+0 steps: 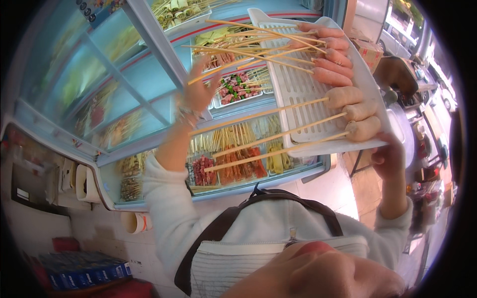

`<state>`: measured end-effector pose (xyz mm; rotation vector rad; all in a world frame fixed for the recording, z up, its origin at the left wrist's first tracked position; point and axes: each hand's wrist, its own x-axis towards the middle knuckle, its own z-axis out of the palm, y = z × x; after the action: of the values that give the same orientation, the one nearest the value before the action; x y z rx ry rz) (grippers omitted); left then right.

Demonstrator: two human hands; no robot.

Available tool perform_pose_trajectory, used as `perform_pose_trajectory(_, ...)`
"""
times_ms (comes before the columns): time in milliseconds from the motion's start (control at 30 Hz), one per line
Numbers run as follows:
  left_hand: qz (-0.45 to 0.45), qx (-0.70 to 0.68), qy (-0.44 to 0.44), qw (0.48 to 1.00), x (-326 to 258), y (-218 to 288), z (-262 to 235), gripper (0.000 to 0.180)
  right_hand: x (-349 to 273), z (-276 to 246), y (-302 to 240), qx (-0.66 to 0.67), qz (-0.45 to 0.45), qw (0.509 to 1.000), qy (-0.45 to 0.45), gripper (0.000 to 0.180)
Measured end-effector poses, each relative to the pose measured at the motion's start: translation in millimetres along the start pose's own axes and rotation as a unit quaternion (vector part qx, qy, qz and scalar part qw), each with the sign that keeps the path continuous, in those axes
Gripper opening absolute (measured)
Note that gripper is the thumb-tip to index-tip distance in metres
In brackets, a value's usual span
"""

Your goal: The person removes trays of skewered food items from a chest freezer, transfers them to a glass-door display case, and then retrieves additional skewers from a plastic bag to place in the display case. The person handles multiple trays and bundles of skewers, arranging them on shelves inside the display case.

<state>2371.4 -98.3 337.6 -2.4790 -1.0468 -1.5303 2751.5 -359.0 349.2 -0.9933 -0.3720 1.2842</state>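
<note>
My right hand (388,158) grips the near right corner of a white slotted plastic tray (298,109), which is held tilted over the display case. Several pink sausages on sticks (334,67) lie along the tray's right side, their sticks crossing each other and jutting past its left edge. Nearer me are 3 paler, thicker sausages on sticks (361,111), side by side. My left hand (201,89) is raised beside the stick ends, fingers apart and slightly blurred. A stick passes in front of it, and I see nothing held in it.
Below the tray stands a glass-doored display case (112,160) with trays of skewered meat (241,166) and rolled greens (179,14). A cup-shaped container (135,222) hangs at its front. Blue boxes (89,270) sit at lower left. On the right are a cardboard box (367,52) and a cluttered stall area.
</note>
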Motion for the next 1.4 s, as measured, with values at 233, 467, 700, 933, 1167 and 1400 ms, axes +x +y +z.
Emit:
perform_pose_trajectory(233,0.158,0.322,-0.023,0.933,180,-45,35,0.079,65,-11,-43,-0.029,0.018,0.999,-0.021,0.013)
perform_pose_trajectory(467,0.125,0.222,-0.191,0.948,285,-76,80,0.081,75,-16,-44,-0.066,0.014,0.998,-0.003,0.015)
perform_pose_trajectory(700,0.003,0.252,-0.367,0.895,349,-88,93,0.092,84,16,-39,-0.017,-0.013,0.999,-0.050,0.029)
perform_pose_trajectory(933,-0.034,0.371,-0.464,0.803,326,-91,117,0.093,90,32,-34,-0.010,0.021,0.999,-0.026,0.037)
perform_pose_trajectory(1167,0.038,0.334,-0.446,0.829,338,-119,126,0.068,97,58,-42,-0.075,-0.023,0.997,0.001,0.042)
perform_pose_trajectory(1400,0.052,0.290,-0.407,0.865,346,-119,112,0.043,116,74,-53,-0.060,-0.023,0.998,0.006,0.022)
